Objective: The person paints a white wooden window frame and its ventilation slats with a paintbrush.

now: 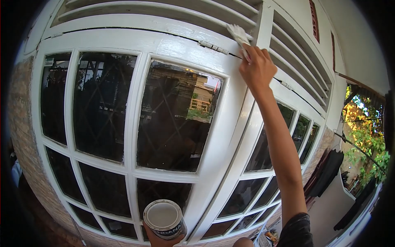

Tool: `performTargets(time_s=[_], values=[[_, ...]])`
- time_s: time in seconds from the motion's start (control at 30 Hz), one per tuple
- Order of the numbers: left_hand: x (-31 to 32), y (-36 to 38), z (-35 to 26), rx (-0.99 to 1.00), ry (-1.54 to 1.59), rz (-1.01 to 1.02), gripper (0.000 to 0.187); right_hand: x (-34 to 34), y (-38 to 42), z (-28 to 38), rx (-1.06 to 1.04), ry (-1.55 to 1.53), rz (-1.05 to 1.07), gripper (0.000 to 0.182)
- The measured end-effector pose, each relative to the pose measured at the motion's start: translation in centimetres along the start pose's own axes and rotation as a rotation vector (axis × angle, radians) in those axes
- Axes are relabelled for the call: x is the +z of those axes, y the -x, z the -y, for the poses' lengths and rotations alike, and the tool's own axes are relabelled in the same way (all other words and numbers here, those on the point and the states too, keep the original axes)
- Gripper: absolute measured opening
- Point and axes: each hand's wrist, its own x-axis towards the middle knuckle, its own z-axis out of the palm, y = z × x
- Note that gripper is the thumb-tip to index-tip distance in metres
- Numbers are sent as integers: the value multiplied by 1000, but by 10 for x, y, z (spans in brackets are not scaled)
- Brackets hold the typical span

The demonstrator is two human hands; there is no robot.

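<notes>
My right hand [257, 66] is raised high and wrapped round a paintbrush [240, 36]. White paint coats the bristles, which point up and left against the white frame under the louvred vent [164, 14]. A hinge [213, 47] lies just left of the brush. Low in the view, my left hand [162, 238] holds an open paint can [165, 220] from below. White paint [162, 215] shows inside it. Behind the can stands the white window frame [164, 176] with its dark glass panes.
A second louvred vent [300, 57] is at the upper right. Brick-patterned wall [24, 111] borders the window on the left. Dark clothes [327, 173] hang at the right, near leafy plants [364, 131]. Part of a knee shows at the bottom edge.
</notes>
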Motion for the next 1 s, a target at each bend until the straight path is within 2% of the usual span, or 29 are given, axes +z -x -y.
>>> performTargets(time_s=[0.07,0.2,0.33,0.37,0.47,0.5,0.6,0.7,0.8,0.83,0.93,1.0], values=[[0,-1,-1,2,3,4,128,-8,5,-8,17,31,-7,27],[1,-3,-2,8,12,11,128,-15,-2,-1,43,19,-127,21],[2,-3,-5,14,20,14,128,3,-10,13,210,-5,-111,13],[2,-2,-6,12,21,15,128,7,-11,20,382,-54,-98,13],[4,-1,-5,14,12,12,127,13,-23,39,717,-291,-28,17],[4,1,-5,16,8,11,127,15,-24,46,700,-484,-65,20],[6,2,-5,13,-16,9,127,12,-34,65,678,-609,13,19],[6,4,-6,15,-37,7,127,9,-33,54,473,-423,-143,19],[5,4,-7,17,-55,-1,127,-2,-24,30,233,-156,-109,21],[5,4,-7,18,-59,-3,127,-5,-19,24,215,-62,-44,22],[8,5,-5,26,-88,-14,127,-3,-11,20,269,-246,-43,21],[6,5,-4,37,-113,-22,126,-29,-16,36,364,-439,-7,22]])
